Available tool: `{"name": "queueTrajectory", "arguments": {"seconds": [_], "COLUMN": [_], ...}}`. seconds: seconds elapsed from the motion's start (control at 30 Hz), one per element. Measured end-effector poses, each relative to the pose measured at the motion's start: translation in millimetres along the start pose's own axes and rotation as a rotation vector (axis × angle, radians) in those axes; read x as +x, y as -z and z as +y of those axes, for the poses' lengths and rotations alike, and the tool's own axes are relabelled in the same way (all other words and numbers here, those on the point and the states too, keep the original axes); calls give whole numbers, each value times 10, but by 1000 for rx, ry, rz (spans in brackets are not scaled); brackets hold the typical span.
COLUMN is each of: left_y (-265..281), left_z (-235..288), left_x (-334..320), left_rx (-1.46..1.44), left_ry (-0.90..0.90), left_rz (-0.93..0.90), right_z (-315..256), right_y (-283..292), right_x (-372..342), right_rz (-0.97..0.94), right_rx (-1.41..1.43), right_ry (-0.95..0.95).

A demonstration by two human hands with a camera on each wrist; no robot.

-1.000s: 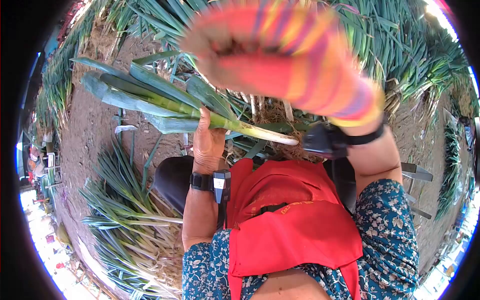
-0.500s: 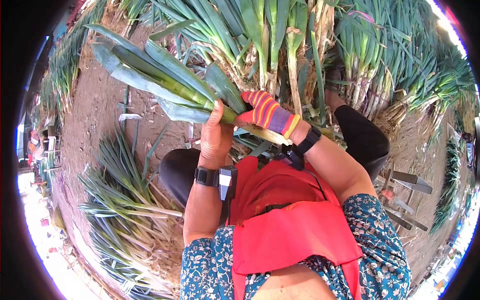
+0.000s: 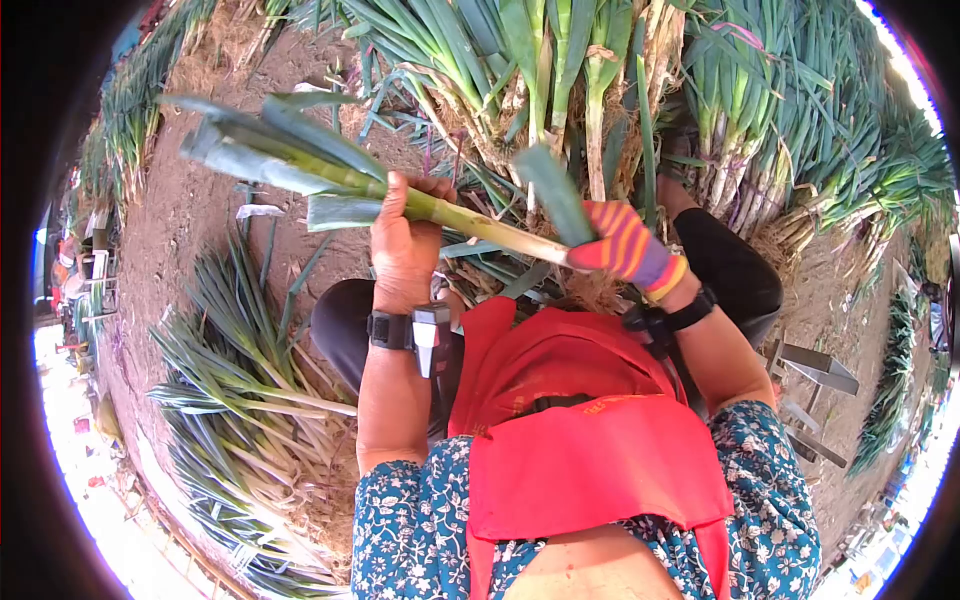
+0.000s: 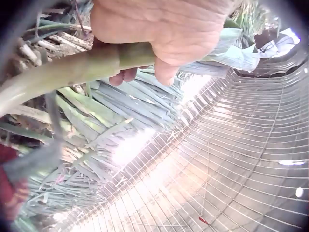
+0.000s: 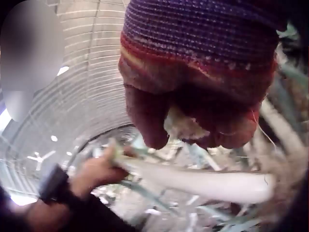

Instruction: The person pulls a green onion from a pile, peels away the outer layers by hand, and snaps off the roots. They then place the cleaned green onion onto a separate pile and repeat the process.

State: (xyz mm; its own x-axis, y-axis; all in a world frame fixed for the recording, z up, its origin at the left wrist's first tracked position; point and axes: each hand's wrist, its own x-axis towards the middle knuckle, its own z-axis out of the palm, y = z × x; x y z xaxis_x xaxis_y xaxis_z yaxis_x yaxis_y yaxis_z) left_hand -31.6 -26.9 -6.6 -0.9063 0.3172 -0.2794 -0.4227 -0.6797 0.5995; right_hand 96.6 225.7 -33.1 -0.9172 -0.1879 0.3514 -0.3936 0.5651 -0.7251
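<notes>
A large green onion (image 3: 480, 222) slants across the head view, its leafy top at the left and its pale shaft pointing right. My bare left hand (image 3: 405, 240) grips it where the leaves join the shaft, thumb on top. At the shaft's pale end, my right hand (image 3: 628, 248) in a striped knit glove pinches a detached outer leaf (image 3: 555, 195), whose green blade sticks up. The right wrist view shows the leaf's pale base (image 5: 181, 126) between the gloved fingers, with the smooth white shaft (image 5: 207, 182) below them.
Upright bunches of green onions (image 3: 800, 110) stand in front and to the right. A pile of green onions (image 3: 260, 400) lies on the dirt ground at the left. Loose leaf scraps (image 3: 480, 268) lie between the knees. A metal stand (image 3: 820, 367) is at the right.
The gloved right hand came down to the onion, took hold of an outer leaf and pulled it rightward along the shaft. The left hand kept its grip and shifted slightly up and left.
</notes>
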Motion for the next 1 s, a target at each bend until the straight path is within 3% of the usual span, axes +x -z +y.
{"name": "queueTrajectory", "arguments": {"seconds": [0.03,0.1,0.13,0.17,0.23,0.27,0.33,0.43,0.5,0.6,0.7,0.77,0.83,0.9,0.93,0.97,1.0], "left_y": [-32,-100,-105,-123,-138,-130,-208,-245,-290,-299,-343,-365,-371,-421,-417,-407,-402], "left_z": [73,209,258,290,347,341,274,166,86,-36,-145,-193,-223,-226,-240,-258,-264], "left_x": [-22,-100,-120,-148,-200,-222,-262,-245,-275,-327,-377,-399,-403,-428,-416,-392,-375], "left_rx": [1,-38,-79,-78,-36,-16,-8,20,-49,-60,-35,-5,8,-15,-17,-5,8], "left_ry": [-4,-47,-68,-75,-99,-102,-105,-122,-88,-90,-95,-107,-99,-53,-50,-66,-84], "left_rz": [-2,-40,-67,-66,-115,-130,-155,-245,-273,-254,-212,-160,-153,-99,-100,-68,-37], "right_z": [250,531,596,581,514,283,261,-551,-890,-969,-885,-870,-868,-955,-1039,-1020,-823], "right_y": [97,291,393,434,462,457,294,-11,-161,-395,-491,-451,-433,-393,-419,-591,-931], "right_x": [-219,-550,-638,-642,-695,-606,-399,204,400,587,628,614,631,629,565,486,274], "right_rz": [-44,-155,-291,-292,-487,-251,147,245,190,219,240,127,219,-41,-66,-94,-331], "right_rx": [-39,-318,-280,-279,-900,-862,-698,-408,-294,-280,-335,-524,-497,-598,-827,-975,-870], "right_ry": [-168,-320,-589,-582,-962,-809,-249,24,58,79,45,32,117,153,352,435,275]}}
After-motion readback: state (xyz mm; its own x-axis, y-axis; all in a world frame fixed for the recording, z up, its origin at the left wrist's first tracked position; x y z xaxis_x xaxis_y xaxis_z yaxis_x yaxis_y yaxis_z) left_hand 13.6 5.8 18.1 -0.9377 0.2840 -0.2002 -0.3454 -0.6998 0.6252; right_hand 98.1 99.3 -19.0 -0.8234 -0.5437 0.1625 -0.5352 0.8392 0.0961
